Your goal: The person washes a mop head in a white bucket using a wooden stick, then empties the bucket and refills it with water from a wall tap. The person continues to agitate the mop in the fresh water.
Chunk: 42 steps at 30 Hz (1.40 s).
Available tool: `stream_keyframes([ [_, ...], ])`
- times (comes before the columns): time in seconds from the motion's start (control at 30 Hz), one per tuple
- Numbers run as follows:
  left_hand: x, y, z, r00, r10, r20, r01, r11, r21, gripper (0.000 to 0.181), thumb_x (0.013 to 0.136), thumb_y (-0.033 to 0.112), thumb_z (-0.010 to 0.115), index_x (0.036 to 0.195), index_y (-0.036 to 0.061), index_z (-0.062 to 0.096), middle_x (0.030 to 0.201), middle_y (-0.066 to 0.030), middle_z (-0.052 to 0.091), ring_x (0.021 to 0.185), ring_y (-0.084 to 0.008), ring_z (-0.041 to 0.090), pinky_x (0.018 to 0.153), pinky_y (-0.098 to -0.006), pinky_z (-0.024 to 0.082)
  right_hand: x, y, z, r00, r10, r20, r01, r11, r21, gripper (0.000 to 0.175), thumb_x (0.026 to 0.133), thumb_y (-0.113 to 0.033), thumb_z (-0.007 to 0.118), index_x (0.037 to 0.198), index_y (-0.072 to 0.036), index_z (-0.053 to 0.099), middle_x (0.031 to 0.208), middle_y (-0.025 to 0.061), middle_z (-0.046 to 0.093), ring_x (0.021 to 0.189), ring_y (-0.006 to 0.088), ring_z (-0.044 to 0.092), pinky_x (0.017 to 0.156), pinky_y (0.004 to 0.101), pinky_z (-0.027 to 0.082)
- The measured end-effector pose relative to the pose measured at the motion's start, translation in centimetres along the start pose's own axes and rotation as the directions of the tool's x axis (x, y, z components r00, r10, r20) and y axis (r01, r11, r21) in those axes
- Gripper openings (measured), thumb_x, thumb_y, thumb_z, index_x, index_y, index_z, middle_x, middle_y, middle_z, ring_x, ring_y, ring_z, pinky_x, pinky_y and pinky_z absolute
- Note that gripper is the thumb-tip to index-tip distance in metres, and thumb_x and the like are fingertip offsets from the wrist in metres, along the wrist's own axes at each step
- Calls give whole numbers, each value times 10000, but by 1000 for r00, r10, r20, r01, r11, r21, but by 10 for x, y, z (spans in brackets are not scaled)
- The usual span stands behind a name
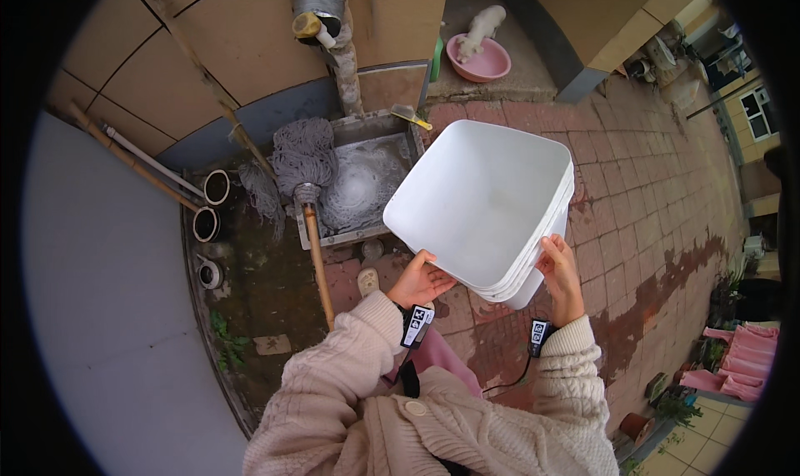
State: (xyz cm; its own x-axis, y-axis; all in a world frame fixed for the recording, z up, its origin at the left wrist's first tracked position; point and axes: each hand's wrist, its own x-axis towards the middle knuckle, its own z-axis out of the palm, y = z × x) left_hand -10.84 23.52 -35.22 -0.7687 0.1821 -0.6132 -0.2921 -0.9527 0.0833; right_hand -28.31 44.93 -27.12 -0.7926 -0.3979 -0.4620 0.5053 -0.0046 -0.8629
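Note:
A white square plastic bucket (481, 201) is held up before me, tilted so that I look into its inside. My left hand (422, 281) grips its near left rim, thumb on the edge and fingers beneath. On the right, my right hand (560, 276) holds the rim at the near right corner. Some of the fingers are hidden behind the wall. Left of the bucket lies a low concrete washing trough (375, 176) with foamy water in it. A string mop (306, 157) with a bamboo handle leans across the trough's left side.
A yellow-handled brush (410, 116) lies on the trough's far corner. Beyond, a white dog (482, 29) dips its head into a pink basin (478, 60). Several pots (217, 187) line the left wall. Red paving (625, 207), partly wet, extends right towards potted plants (637, 426).

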Motion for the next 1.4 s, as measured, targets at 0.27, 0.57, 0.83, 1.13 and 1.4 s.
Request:
stream_keyframes([
  [0.27,2,6,-20,980,-89,-180,92,996,7,931,712,570,589,1331,-19,221,1338,-183,283,1238,-317,338,1035,-453,254,35,2,41,993,4,-115,-45,932,-359,296,702,-170,761,733,-110,473,626,-47,479,530,42,445,491,179,380],
  [0.57,-37,73,-48,919,223,-325,-136,954,268,864,797,377,594,1418,176,30,1455,-77,121,1333,-296,142,1007,-548,228,106,36,122,991,-112,-71,44,781,-623,390,651,-223,809,675,-109,436,586,-14,484,462,77,438,419,190,362],
  [0.83,-86,122,-142,788,322,-525,-330,941,81,439,818,349,561,1201,154,475,1245,18,441,1119,-133,435,894,-327,338,170,38,188,991,-81,-104,-40,564,-824,433,615,-276,831,679,-63,459,578,49,522,433,117,476,378,237,397],
  [1.13,-93,148,-152,822,370,-433,-391,919,44,328,850,326,543,1131,163,498,1196,28,480,1051,-124,476,845,-290,358,197,71,286,989,-40,-143,-137,110,-984,610,552,-470,783,875,5,578,701,104,645,651,221,637,668,319,493],
  [1.4,-82,147,-166,848,265,-460,-301,954,-5,269,851,325,532,1068,168,554,1105,42,538,984,-95,501,810,-256,367,199,78,330,973,-38,-229,-228,24,-973,667,541,-497,774,952,-4,590,874,132,654,854,267,631,755,347,488],
])
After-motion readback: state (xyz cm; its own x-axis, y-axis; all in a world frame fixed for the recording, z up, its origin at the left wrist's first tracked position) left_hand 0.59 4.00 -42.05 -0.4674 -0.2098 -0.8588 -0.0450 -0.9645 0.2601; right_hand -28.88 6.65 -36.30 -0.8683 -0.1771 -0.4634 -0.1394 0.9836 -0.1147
